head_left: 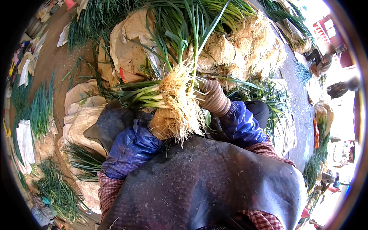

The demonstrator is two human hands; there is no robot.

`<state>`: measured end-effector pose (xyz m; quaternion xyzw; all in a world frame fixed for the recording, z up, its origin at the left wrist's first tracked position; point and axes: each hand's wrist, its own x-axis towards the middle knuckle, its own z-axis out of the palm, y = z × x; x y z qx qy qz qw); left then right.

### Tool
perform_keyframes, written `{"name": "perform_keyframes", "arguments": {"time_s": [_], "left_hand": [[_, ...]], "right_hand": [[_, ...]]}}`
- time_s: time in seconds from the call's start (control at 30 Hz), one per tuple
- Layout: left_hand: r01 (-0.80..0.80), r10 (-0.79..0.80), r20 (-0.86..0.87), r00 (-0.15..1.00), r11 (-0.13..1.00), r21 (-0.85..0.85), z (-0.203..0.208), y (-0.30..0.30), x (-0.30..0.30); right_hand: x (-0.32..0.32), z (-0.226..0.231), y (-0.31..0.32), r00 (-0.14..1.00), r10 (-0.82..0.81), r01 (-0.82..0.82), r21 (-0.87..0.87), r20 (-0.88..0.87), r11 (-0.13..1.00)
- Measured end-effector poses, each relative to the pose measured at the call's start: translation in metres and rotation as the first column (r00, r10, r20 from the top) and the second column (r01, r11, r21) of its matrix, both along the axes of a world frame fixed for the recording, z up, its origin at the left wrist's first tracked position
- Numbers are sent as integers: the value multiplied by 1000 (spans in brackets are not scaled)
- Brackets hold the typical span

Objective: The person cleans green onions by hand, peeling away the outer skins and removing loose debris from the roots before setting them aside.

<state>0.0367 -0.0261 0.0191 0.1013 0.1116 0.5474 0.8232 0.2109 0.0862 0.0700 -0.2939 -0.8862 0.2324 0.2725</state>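
A bunch of green onions (147, 99) lies across my lap, its leaves to the left and its tangled pale roots toward the middle. My left hand (161, 122), in a tan knit glove, is closed on this bunch from below; roots cover its fingers. On the right, my gloved right hand (210, 94) is closed at the root end of some upright green onion stalks (194, 57), which point away from me. Roots of both groups overlap, and they partly hide the right fingertips.
A large pile of green onions with roots (245, 46) lies ahead, beside brown sacking (134, 32). A dark apron (207, 184) covers my lap. More green onion bundles (40, 115) lie at left. Two people (324, 63) are at the far right beyond a grey path (297, 115).
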Motion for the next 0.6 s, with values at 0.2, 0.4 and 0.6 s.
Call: {"name": "perform_keyframes", "arguments": {"time_s": [0.2,0.4,0.6], "left_hand": [[36,-39,-49,998,998,-59,-6,2,3],[68,-68,5,998,996,-49,2,4,7],[-49,49,-90,995,999,-7,6,3,4]], "right_hand": [[15,-1,-8,992,25,-45,-157,-128,987],[34,-3,-11,961,-42,86,-150,275,985],[63,-49,-9,969,-162,25,-584,-184,812]]}}
